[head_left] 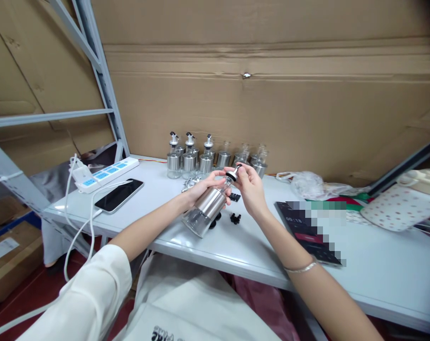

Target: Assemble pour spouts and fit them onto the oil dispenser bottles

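A glass oil bottle [210, 202] with a steel sleeve is tilted above the table, its base toward me on the left. My left hand [205, 186] is closed around its neck and upper body. At the mouth sits a silver pourer spout [232, 175] with a black ring and dark tip. The fingers of my right hand [249, 185] pinch this spout. Beneath the bottle lie small black parts [235, 218] and black rings [215, 220], partly covered. Silver pieces [192, 183] lie behind my left hand.
Bottles [189, 161] stand in rows at the back, some with spouts. On the left are a power strip [108, 174] and a phone [120, 195] with cables. A tablet-like screen [303, 232], plastic bags [309, 183] and a dotted container [403, 203] occupy the right.
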`<state>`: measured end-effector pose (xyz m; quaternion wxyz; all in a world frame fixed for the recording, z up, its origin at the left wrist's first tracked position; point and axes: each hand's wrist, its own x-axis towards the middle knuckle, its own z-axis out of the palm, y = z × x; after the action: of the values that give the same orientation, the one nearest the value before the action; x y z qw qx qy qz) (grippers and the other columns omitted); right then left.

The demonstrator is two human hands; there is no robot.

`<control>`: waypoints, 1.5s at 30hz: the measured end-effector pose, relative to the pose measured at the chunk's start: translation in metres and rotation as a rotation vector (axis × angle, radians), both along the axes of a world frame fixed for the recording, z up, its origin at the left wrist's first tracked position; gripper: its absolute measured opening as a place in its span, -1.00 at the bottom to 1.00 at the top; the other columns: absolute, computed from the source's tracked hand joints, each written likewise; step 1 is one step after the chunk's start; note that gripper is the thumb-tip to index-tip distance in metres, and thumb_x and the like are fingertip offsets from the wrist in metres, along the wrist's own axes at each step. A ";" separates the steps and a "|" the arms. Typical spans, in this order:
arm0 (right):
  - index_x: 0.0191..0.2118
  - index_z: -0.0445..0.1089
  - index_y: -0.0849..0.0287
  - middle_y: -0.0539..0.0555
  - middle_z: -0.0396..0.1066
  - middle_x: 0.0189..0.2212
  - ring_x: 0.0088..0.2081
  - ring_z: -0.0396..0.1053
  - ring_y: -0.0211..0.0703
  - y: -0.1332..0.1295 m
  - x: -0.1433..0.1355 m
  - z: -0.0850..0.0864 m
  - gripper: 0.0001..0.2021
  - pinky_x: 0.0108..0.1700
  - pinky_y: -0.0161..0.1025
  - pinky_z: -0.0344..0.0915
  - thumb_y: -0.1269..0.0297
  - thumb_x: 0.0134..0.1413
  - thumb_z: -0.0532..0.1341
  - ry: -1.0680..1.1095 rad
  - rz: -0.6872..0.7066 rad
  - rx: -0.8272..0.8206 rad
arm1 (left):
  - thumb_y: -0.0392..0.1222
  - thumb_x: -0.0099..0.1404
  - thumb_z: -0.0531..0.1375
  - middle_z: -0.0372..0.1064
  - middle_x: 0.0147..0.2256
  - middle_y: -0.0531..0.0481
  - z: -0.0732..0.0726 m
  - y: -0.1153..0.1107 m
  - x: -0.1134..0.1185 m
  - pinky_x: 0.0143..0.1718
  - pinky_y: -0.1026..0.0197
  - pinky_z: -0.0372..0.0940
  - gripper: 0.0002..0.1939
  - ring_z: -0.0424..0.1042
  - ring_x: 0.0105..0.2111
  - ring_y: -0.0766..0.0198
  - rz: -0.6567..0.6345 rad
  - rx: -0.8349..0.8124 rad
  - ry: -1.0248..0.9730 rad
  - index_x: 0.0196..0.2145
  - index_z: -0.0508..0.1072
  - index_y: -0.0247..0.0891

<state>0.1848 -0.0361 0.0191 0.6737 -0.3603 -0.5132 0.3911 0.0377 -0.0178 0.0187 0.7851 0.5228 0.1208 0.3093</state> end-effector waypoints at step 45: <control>-0.30 0.42 0.14 0.06 0.49 -0.35 -0.31 0.43 -0.11 0.006 0.008 -0.002 -0.72 -0.21 -0.09 0.40 0.21 -0.21 0.38 -0.300 -0.045 0.150 | -0.14 0.22 0.17 0.36 -0.43 0.05 0.005 0.003 -0.006 -0.51 0.16 0.40 -0.60 0.48 -0.52 0.19 0.192 -0.005 -0.007 -0.03 0.12 -0.15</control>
<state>0.1933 -0.0300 0.0169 0.6231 -0.3747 -0.6277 0.2781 0.0316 -0.0146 0.0238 0.7536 0.5057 0.1684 0.3847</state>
